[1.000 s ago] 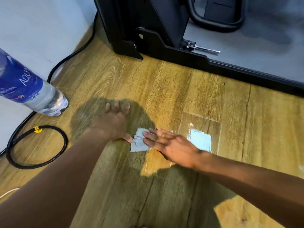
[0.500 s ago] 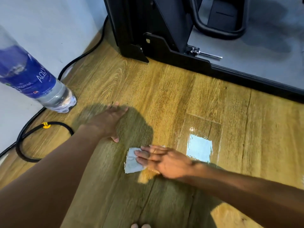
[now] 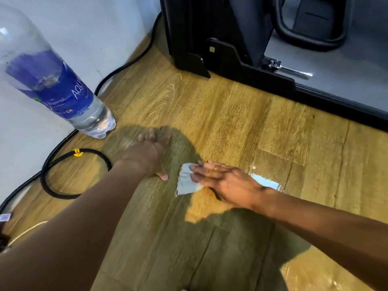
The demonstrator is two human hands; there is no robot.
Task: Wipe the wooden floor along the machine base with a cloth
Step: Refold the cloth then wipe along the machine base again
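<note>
A small pale grey cloth (image 3: 185, 182) lies flat on the wooden floor (image 3: 220, 122). My right hand (image 3: 226, 181) presses on the cloth's right part with fingers stretched out flat, covering that part. My left hand (image 3: 150, 154) rests palm-down on the floor just left of the cloth, fingers spread, holding nothing. The black machine base (image 3: 247, 72) runs along the far side, from top centre down to the right edge, well beyond both hands.
A plastic water bottle (image 3: 54, 89) with a blue label stands at the left by the white wall (image 3: 84, 28). A black cable (image 3: 63, 164) loops on the floor near it and runs along the wall. A bright window reflection (image 3: 266, 181) shines right of my hand.
The view has shifted, so the bottle and machine sit further right in frame. My right hand keeps pressing the cloth, which stays close beside my left hand.
</note>
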